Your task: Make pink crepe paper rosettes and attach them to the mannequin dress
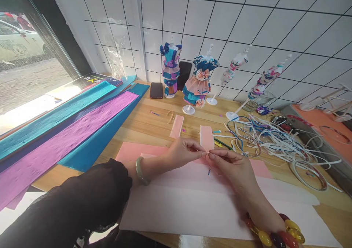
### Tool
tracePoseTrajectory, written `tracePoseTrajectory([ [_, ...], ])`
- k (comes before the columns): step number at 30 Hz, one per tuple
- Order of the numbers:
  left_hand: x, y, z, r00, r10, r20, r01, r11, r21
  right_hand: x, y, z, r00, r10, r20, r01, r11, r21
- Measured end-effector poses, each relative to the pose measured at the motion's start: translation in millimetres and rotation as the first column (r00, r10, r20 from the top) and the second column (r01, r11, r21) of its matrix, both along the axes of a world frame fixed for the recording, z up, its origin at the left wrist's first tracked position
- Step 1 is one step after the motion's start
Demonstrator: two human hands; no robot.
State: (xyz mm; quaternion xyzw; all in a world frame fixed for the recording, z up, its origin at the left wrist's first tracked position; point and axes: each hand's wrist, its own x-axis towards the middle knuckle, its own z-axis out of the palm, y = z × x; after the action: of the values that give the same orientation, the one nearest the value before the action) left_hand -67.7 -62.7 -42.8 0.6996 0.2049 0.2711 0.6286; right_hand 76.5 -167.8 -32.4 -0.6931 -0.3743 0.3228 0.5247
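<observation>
My left hand (185, 153), with a jade-coloured bangle above it, pinches at the near end of a pink paper strip (206, 136). My right hand (229, 163) pinches at the same spot, its fingertips almost touching the left ones. The strip's far part extends away from me, and the pinched end is mostly hidden by the fingers. A tiny blue bit (209, 172) shows just below the fingertips. Another short pink paper piece (176, 126) lies beyond my left hand. Under both hands spread large pale pink paper sheets (176, 211).
Dress forms in paper clothes (171, 70) stand along the tiled wall. To the right lies a tangle of ribbon strips (275, 138) before an orange-topped box (327, 119). Blue and purple crepe paper (82, 127) fills the left. A phone (156, 90) lies at the back.
</observation>
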Motion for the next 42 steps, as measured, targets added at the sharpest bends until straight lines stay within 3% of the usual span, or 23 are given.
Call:
tracePoseTrajectory([
  [13, 1.0, -0.9, -2.6, 1.0, 0.005, 0.003, -0.005, 0.999, -0.04, 0.9, 0.3, -1.1, 1.0, 0.024, 0.008, -0.024, 0.999, -0.021],
  [23, 3.3, -1.2, -2.9, 0.999, 0.043, 0.006, -0.044, 0.989, 0.144, -4.0, 0.9, -2.3, 1.0, 0.007, -0.001, -0.007, 1.0, 0.013],
  [27, 2.5, -1.5, -2.4, 0.999, 0.029, 0.013, -0.031, 0.984, 0.175, -3.3, 1.1, -1.3, 0.998, 0.055, 0.009, -0.055, 0.998, 0.008],
  [42, 2.4, 1.3, -8.6, 0.999, -0.031, -0.029, 0.035, 0.987, 0.156, 0.9, 1.7, -5.4, 0.982, 0.115, 0.15, -0.122, 0.992, 0.039],
])
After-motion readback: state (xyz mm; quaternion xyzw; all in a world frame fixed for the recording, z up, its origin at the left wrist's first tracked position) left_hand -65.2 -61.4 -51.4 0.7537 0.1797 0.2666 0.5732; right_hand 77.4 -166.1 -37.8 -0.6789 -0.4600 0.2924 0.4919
